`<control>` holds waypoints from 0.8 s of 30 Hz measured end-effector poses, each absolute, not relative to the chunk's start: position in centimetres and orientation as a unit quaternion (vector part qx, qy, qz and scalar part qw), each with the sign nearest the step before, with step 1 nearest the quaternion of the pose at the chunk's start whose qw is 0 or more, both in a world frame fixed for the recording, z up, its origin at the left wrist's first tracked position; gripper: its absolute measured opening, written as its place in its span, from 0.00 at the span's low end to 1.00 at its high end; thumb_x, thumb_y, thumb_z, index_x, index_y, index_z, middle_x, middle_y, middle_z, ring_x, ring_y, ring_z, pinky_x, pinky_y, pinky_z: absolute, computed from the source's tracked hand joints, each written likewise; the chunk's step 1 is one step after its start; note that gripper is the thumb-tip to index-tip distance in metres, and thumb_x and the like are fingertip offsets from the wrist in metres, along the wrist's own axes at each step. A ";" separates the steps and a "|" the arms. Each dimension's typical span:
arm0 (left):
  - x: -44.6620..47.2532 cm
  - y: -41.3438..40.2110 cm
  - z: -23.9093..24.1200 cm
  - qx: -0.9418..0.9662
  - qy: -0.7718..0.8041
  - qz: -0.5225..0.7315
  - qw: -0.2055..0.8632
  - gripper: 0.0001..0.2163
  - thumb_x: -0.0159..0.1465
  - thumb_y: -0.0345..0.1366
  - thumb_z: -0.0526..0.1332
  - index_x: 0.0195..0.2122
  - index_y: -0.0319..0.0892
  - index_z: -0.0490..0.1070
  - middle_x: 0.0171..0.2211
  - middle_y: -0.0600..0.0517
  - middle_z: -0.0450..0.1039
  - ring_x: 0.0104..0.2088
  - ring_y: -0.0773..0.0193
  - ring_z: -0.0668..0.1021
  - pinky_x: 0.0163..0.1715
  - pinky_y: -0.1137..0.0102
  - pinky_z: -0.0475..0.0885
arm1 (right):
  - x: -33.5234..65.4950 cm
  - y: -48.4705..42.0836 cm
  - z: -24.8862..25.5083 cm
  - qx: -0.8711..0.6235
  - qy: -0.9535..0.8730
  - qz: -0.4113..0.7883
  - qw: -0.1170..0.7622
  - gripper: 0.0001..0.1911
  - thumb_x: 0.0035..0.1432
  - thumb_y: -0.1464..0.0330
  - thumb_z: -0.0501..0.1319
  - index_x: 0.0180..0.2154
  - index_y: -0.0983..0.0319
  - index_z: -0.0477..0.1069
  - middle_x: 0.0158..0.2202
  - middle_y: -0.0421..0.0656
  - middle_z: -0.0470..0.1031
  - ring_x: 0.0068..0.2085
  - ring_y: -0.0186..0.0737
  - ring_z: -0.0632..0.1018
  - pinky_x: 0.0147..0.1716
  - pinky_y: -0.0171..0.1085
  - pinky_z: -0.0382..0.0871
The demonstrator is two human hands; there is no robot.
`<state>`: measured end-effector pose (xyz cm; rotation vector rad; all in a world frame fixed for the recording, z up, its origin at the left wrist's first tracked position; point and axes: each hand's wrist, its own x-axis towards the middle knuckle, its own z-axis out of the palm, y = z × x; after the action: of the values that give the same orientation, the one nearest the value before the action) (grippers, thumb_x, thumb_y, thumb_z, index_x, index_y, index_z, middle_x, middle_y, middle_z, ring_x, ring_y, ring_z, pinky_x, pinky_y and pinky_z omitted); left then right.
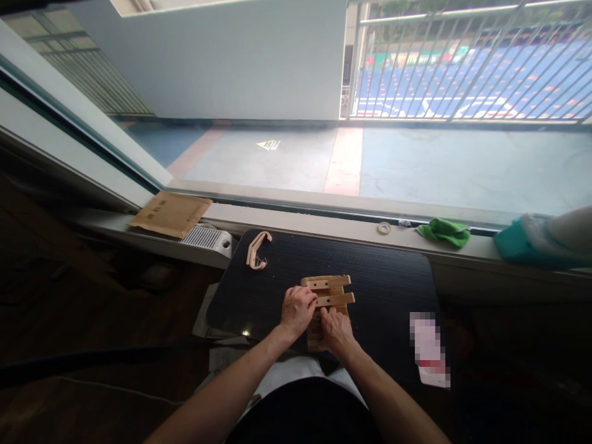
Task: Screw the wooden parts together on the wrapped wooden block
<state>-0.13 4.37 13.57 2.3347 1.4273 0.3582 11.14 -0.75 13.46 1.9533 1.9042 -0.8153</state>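
A pale wooden assembly of short slats (pixel 330 291) rests near the front middle of a small black table (pixel 379 277). My left hand (pixel 296 310) is curled round its left side, fingers closed on the slats. My right hand (pixel 335 331) grips the lower part of the same piece from the front, thumb on top. The bottom of the assembly is hidden behind both hands. A curved wooden piece (pixel 257 250) lies alone at the table's far left corner, well away from both hands.
A window sill (pixel 324 219) runs behind the table, with a green cloth (pixel 444 232), a small round object (pixel 383 227), a teal bundle (pixel 518 245) and a cardboard envelope (pixel 171 213). A white vent (pixel 208 239) sits at left. A white and red blurred item (pixel 429 351) hangs off the table's right.
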 end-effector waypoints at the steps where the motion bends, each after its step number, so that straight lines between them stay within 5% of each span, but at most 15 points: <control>1: -0.1 4.3 13.4 0.828 0.512 0.126 0.189 0.06 0.59 0.30 0.57 0.30 0.43 0.74 0.33 0.50 0.74 0.37 0.60 0.71 0.40 0.63 0.61 | 11.2 -0.8 13.4 0.679 0.661 -0.283 0.146 0.37 0.30 0.65 0.72 0.46 0.64 0.65 0.42 0.52 0.71 0.41 0.48 0.75 0.36 0.39 0.67; 24: 0.3 4.3 11.1 0.845 0.484 0.132 0.184 0.05 0.56 0.27 0.58 0.26 0.41 0.72 0.29 0.49 0.71 0.38 0.58 0.70 0.45 0.60 0.60 | 11.1 -0.6 13.6 0.675 0.663 -0.288 0.152 0.36 0.32 0.64 0.71 0.46 0.64 0.64 0.42 0.52 0.70 0.41 0.47 0.75 0.38 0.39 0.68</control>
<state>0.29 4.33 11.11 2.3840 1.3653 0.3721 11.05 -0.58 13.56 1.9361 1.9020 -0.8263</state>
